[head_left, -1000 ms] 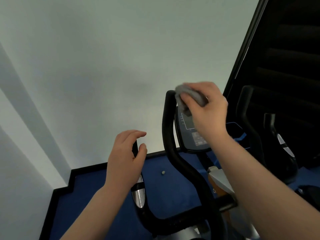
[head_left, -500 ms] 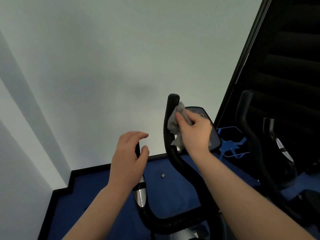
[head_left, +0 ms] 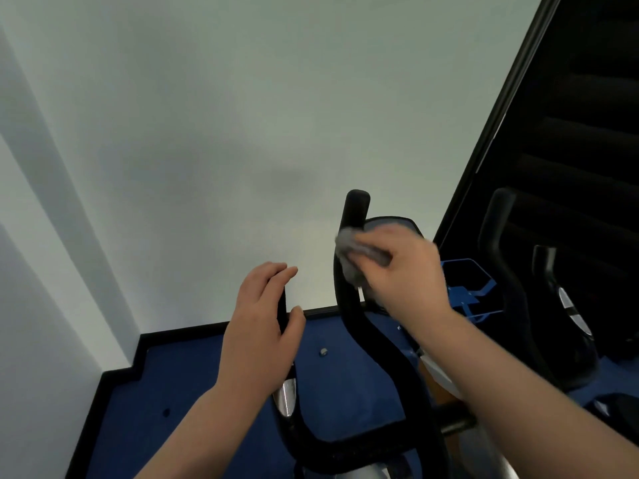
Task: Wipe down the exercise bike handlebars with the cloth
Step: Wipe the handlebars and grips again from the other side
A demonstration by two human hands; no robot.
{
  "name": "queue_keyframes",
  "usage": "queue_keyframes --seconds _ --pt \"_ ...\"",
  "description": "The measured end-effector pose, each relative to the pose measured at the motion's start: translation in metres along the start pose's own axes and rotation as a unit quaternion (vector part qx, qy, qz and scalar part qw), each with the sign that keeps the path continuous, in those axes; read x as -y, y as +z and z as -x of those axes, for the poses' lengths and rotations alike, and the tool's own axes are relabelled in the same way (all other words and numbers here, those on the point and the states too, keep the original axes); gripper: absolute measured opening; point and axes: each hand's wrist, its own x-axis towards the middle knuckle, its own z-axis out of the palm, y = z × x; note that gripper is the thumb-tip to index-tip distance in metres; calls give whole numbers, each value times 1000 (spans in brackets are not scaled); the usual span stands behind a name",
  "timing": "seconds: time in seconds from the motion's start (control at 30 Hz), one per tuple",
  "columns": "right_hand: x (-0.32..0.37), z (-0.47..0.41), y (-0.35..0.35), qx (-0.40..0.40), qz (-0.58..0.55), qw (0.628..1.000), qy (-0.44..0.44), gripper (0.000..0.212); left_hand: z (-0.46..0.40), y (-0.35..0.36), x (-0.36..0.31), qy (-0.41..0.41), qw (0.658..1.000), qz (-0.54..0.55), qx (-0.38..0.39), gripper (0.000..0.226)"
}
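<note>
Grey cloth (head_left: 349, 257) is gripped in the right hand (head_left: 404, 271) against the upright right handlebar (head_left: 352, 305), the nearer bar. The left handlebar grip (head_left: 283, 311) is loosely clasped by the left hand (head_left: 259, 330).

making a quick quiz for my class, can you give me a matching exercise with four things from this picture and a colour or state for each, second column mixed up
Things:
1. cloth
2. left hand
3. floor
4. wall

Colour or state:
a. blue
b. grips the short black handle
c. pale, plain
d. grey, bunched against the tall black handlebar

Pairs: 1-d, 2-b, 3-a, 4-c

The right hand holds the cloth against the tall black handlebar; the left hand's short black handle has a silver patch lower down.
</note>
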Motion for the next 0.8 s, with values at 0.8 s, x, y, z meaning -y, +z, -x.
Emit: queue_keyframes --seconds 0.8 --pt "-54 52 -42 387 -52 919 -52 21 107 15 -93 -54 982 109 144 24"
